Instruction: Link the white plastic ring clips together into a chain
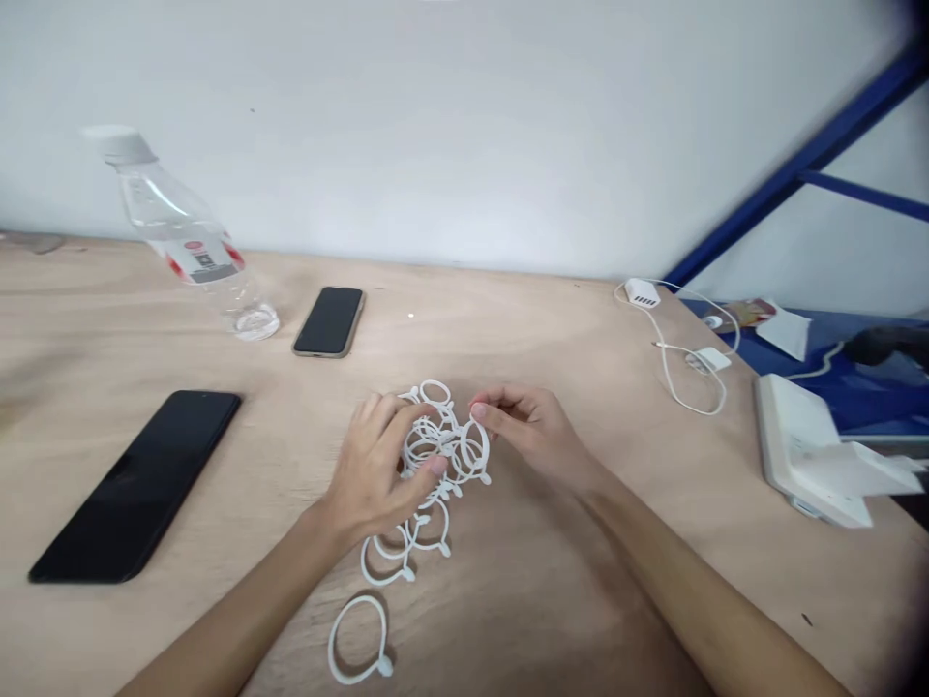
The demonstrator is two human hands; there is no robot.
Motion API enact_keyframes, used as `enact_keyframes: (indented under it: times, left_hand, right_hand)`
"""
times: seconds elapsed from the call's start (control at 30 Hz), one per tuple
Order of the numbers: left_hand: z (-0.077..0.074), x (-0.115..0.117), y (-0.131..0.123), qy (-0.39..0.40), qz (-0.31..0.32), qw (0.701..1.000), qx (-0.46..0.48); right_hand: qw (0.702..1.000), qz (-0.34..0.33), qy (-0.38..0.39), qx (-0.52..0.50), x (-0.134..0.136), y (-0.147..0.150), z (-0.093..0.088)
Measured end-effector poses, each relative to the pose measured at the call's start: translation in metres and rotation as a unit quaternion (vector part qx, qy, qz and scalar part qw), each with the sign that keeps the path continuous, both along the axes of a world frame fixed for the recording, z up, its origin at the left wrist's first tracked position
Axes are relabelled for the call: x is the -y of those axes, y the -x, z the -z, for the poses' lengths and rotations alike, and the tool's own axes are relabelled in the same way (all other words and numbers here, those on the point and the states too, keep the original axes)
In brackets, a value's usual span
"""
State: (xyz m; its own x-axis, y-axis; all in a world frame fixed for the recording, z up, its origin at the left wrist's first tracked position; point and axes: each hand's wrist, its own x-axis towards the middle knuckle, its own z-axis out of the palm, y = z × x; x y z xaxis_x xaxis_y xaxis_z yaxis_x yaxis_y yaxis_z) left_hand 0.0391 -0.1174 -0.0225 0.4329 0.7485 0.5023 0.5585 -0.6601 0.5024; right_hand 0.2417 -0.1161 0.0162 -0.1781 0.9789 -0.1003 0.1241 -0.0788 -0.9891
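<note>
A pile of white plastic rings (pixel 425 450), each with a small knob on its rim, lies in the middle of the table. My left hand (pixel 381 465) rests over the pile's left side, thumb and fingers apart and curved around the rings; some of its fingertips are hidden. On the right side, my right hand (pixel 526 426) pinches the top of one white plastic ring (pixel 485 447) between thumb and index finger. That ring stands tilted up against the others. Closer to me, a few rings trail off from the pile, and a single loose ring (pixel 332 644) lies apart.
A clear water bottle (pixel 195 247) and a small phone (pixel 330 321) stand towards the back left. A larger black phone (pixel 137 489) lies at left. A white charger (pixel 643 292) with cable and a white stand (pixel 805 450) occupy the right edge. Behind is a wall (pixel 450 136).
</note>
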Motion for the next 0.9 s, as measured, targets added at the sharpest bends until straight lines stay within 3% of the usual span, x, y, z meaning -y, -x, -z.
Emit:
enact_keyframes:
  times: [0.1, 0.27, 0.43, 0.73, 0.9]
  left_hand:
    - [0.000, 0.001, -0.001, -0.026, -0.012, 1.000, -0.003]
    - [0.000, 0.000, -0.001, -0.002, -0.035, 0.999, 0.011]
    - [0.004, -0.003, 0.000, 0.054, -0.003, 0.997, 0.059]
    - [0.007, -0.002, -0.001, 0.021, 0.031, 0.998, 0.051]
    - [0.001, -0.005, -0.001, 0.061, 0.012, 0.998, 0.016]
  right_hand:
    - [0.996, 0.016, 0.037, -0.078, 0.002, 0.030, -0.003]
    - [0.992, 0.021, 0.020, -0.123, 0.000, 0.058, 0.001]
    - [0.987, 0.003, 0.031, -0.159, -0.003, 0.056, 0.011]
    - [0.997, -0.032, -0.027, -0.066, 0.002, 0.054, 0.001]
    - [0.998, -0.020, -0.047, -0.024, -0.004, 0.042, 0.009]
